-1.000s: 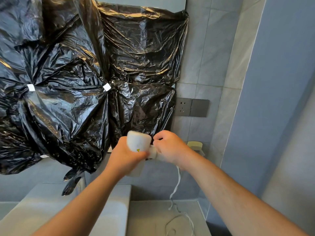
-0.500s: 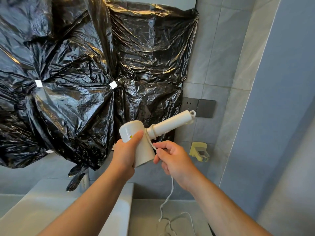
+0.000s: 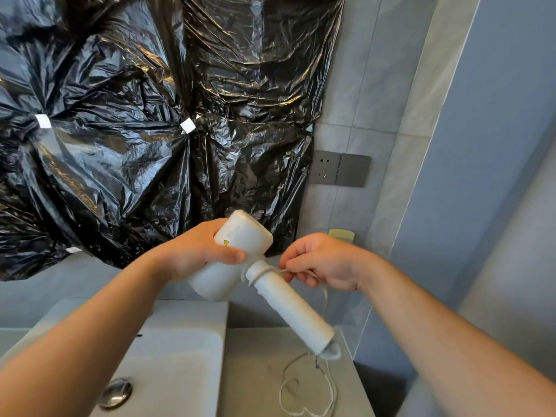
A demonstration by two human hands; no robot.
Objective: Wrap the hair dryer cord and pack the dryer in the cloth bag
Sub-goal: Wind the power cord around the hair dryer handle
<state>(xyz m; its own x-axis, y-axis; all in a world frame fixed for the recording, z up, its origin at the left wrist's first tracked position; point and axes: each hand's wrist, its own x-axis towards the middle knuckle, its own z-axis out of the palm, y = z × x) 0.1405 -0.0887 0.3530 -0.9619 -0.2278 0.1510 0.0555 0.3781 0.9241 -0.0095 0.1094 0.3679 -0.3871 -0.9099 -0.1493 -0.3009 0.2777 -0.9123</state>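
White plastic hair dryer [image 3: 243, 239] gripped in our left hand [image 3: 192, 254]; our right hand [image 3: 328, 260] pinches its thin white cord [image 3: 325, 299], about one turn wound, slack hanging below, dryer unbagged.

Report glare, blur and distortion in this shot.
Head view: glare streaks the black plastic; the wide lens bends the tiles' lines; dryer, cord, left hand and right hand are sharp; the drain at the bottom edge is smeared.

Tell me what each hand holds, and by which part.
The left hand grips the hair dryer by its barrel; the right hand pinches the cord beside the top of the handle, where it loops round.
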